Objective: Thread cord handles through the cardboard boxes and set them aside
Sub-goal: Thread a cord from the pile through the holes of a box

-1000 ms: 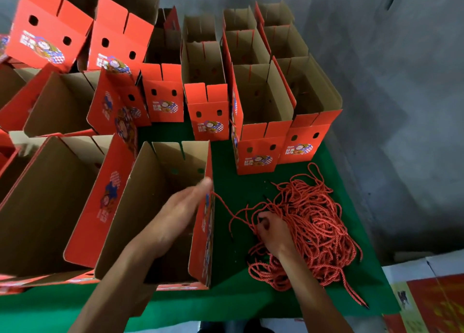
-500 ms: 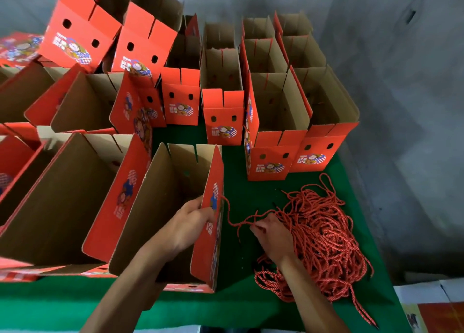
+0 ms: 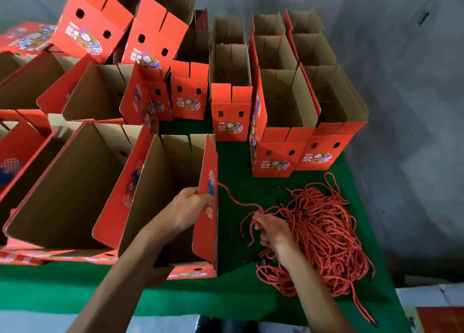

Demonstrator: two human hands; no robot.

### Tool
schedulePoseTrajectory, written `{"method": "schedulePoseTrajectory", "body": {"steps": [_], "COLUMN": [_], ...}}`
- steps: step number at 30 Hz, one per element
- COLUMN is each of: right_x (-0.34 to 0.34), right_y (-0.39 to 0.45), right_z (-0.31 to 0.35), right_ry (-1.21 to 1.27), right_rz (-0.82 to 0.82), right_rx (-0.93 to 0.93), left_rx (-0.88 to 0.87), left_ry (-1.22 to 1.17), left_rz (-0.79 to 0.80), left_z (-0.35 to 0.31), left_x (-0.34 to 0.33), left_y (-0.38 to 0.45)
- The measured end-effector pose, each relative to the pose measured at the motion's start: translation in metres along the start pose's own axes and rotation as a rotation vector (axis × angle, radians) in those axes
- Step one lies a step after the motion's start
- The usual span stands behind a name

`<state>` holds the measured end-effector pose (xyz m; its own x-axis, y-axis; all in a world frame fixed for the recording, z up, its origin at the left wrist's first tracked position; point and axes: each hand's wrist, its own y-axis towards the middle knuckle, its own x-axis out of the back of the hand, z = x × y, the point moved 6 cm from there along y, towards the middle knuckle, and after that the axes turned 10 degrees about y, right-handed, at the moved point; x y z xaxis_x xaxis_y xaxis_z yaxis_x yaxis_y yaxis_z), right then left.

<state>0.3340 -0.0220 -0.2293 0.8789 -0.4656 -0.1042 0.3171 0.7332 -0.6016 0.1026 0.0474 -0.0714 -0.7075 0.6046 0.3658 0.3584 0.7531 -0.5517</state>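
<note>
Cardboard box [image 3: 175,194] edge gripped by left hand [image 3: 185,207]; right hand [image 3: 272,229] pinches cord [image 3: 236,199] (green table [image 3: 233,161] bare between).

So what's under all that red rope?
The pile of red rope lies on a green cloth. The right hand pinches a few strands. Whatever sits beneath the middle of the pile is covered.

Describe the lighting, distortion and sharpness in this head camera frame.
Head view: wide-angle bending fans the cardboard boxes outward; dim, soft light leaves the box interiors dark; no glare on the green table cover; slight softness throughout, though the cord pile strands and both hands, left hand, right hand, stay readable.
</note>
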Motion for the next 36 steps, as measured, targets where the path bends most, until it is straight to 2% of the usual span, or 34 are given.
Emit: {"method": "schedulePoseTrajectory", "body": {"steps": [2,5,7,9,11,17,21,26,28,30,32,34,36], "right_x": [0.003,0.004,-0.008,-0.019,-0.022,-0.016,-0.021,-0.024,-0.027,-0.034,-0.044,-0.058,-0.076], "right_y": [0.0,-0.006,-0.007,-0.008,-0.008,-0.009,-0.012,-0.01,-0.011,-0.016,-0.028,-0.043,-0.059], "right_z": [-0.007,-0.012,-0.015,-0.023,-0.032,-0.036,-0.031,-0.011,0.001,0.019,0.034,0.044,0.049], "right_ry": [-0.175,-0.472,-0.664,-0.875,-1.043,-1.183,-1.37,-1.597,-1.578,-1.415,-1.075,-0.712,-0.488], "right_rz": [-0.048,-0.122,-0.006,0.167,0.239,0.173,0.148,0.208,0.182,0.11,0.112,0.203,0.312], "right_rx": [0.055,0.254,0.355,0.339,0.294,0.284,0.362,0.457,0.47,0.518,0.537,0.499,0.487], "left_rx": [0.016,0.033,0.052,0.07,0.084,0.15,0.152,0.172,0.169,0.148,0.14,0.136,0.139], "left_ry": [-0.009,-0.016,-0.019,-0.022,-0.031,-0.111,-0.159,-0.203,-0.215,-0.234,-0.267,-0.291,-0.306], "left_rz": [0.012,0.013,0.012,0.025,0.046,0.101,0.094,0.087,0.091,0.09,0.075,0.063,0.06], "left_z": [0.003,0.007,0.009,0.011,0.013,0.027,0.029,0.026,0.027,0.028,0.03,0.033,0.034], "left_x": [-0.003,-0.003,-0.001,0.0,0.001,-0.002,0.0,0.004,0.007,0.013,0.017,0.021,0.023], "left_y": [0.001,0.003,0.005,0.006,0.006,0.004,0.0,-0.007,-0.01,-0.013,-0.016,-0.017,-0.017]}}
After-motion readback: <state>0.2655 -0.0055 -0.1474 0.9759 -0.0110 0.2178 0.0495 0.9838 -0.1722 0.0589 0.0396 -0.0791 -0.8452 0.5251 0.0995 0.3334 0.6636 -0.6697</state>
